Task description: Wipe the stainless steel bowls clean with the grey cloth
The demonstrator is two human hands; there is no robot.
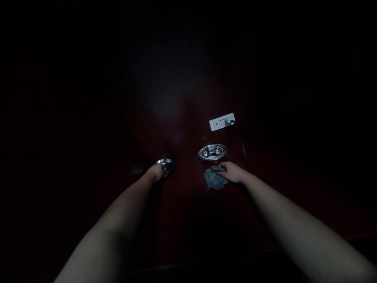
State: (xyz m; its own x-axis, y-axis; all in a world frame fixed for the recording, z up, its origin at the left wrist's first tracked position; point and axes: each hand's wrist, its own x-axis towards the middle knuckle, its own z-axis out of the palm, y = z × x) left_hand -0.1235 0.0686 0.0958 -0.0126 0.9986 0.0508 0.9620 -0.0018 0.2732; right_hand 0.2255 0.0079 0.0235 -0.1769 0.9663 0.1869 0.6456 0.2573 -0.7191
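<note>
In dim light, my left hand [156, 172] grips the near edge of a shiny steel bowl [169, 164], its thumb over the rim. The bowl is at the left on the dark red surface; whether it rests there or is lifted a little I cannot tell. To the right, my right hand [231, 172] is closed on the right edge of a crumpled grey-green cloth [215, 179], which lies on the surface with a thin strand trailing from it. Just behind the cloth sits what looks like a stack of steel bowls [212, 152], touched by neither hand.
A white socket panel [218, 124] with a plug [229, 120] in it is at the back right. From the plug a dark cord [243, 145] runs down to the right, behind my right forearm. The surface's front edge shows faintly near the bottom. Deep shadow hides the surroundings.
</note>
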